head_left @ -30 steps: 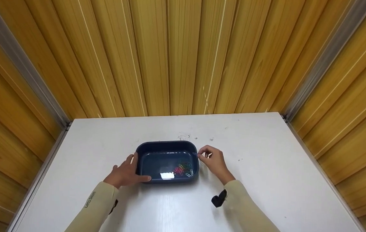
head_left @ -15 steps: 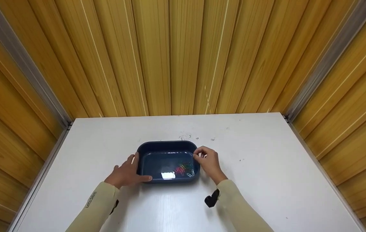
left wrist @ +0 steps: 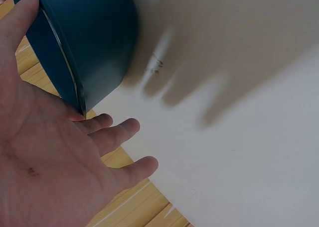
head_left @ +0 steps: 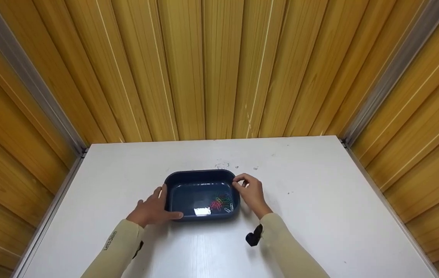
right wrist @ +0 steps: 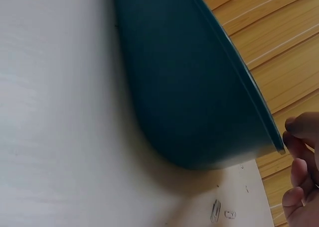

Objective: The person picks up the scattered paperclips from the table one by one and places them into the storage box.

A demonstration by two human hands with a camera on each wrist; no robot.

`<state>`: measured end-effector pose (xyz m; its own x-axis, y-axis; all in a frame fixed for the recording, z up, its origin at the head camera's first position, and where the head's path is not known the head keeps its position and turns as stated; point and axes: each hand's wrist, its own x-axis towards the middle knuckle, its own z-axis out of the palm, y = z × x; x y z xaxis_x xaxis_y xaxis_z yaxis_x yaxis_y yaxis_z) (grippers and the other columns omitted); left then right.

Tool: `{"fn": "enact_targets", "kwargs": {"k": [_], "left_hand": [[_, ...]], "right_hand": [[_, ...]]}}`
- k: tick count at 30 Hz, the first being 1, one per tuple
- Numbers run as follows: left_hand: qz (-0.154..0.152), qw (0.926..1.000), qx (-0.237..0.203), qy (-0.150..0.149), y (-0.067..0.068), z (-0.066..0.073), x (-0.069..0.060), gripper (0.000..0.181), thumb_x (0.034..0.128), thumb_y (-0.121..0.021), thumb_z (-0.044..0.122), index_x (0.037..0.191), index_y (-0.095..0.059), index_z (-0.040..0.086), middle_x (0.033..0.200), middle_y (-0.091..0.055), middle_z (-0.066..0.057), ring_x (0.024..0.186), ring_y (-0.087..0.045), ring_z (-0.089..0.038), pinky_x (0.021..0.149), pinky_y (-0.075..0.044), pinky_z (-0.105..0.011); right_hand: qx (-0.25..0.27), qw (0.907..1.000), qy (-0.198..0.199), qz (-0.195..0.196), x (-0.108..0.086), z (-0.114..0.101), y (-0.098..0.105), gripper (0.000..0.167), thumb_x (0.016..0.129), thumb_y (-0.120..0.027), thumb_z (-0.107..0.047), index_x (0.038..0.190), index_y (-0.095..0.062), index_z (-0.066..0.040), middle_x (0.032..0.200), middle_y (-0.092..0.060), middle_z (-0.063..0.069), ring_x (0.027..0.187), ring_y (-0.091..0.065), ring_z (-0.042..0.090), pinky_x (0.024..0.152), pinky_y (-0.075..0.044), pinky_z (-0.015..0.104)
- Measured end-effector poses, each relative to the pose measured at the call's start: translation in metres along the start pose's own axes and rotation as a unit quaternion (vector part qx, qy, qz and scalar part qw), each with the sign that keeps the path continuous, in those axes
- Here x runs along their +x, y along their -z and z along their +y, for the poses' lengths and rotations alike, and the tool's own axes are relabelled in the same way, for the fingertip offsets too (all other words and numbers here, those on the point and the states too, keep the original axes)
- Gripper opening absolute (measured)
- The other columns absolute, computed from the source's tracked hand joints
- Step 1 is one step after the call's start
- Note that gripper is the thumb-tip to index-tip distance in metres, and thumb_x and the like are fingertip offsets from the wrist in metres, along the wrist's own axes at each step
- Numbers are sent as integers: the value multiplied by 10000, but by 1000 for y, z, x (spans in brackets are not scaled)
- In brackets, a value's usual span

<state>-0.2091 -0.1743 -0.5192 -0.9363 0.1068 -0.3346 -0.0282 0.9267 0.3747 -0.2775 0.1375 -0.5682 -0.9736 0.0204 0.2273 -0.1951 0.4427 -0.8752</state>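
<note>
A dark blue, rounded rectangular dish (head_left: 192, 193) stands on the white table. Several coloured paper clips (head_left: 221, 202), pink, yellow, green and white, lie in its near right part. Against the dish's left side rests my left hand (head_left: 151, 206), its thumb on the near rim. Its other fingers (left wrist: 117, 135) are extended in the left wrist view. At the far right rim, my right hand (head_left: 252, 193) has thumb and index fingertips pinched close together. No clip shows clearly between them now. In the right wrist view these fingertips (right wrist: 298, 126) sit right by the rim's corner.
Behind the dish, small dark outlines (head_left: 222, 165) mark the white tabletop (head_left: 312, 216); whether they are marks or objects is unclear. Yellow wood-patterned panels (head_left: 219, 69) enclose the table's back and sides.
My right hand has moved left and now reaches over the dish's right rim. A thin bluish clip at its fingertips a second ago is no longer visible. The left hand stays put.
</note>
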Motion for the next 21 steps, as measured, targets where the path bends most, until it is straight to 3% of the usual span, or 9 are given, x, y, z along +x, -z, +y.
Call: {"fn": "enact_targets", "kwargs": {"k": [7, 21], "left_hand": [[-23, 10000, 93, -26, 3, -1, 0, 1207, 743, -697, 664, 1541, -89, -6, 1579, -199, -255, 1369, -382, -461, 1102, -209, -692], [-119, 9999, 42, 15, 5, 4, -2, 1209, 741, -712, 644, 1544, -75, 2, 1580, -189, -262, 1379, -355, -476, 1107, -197, -693]], "right_hand": [[-257, 9994, 181, 151, 2, 13, 16, 93, 866, -700, -65, 953, -723, -85, 967, -720, 67, 809, -596, 182, 719, -447, 244], [-951, 9936, -153, -585, -4, 42, 26, 271, 830, -733, -64, 1100, -716, -75, 1178, -676, 105, 1111, -587, 301, 991, -457, 455]]}}
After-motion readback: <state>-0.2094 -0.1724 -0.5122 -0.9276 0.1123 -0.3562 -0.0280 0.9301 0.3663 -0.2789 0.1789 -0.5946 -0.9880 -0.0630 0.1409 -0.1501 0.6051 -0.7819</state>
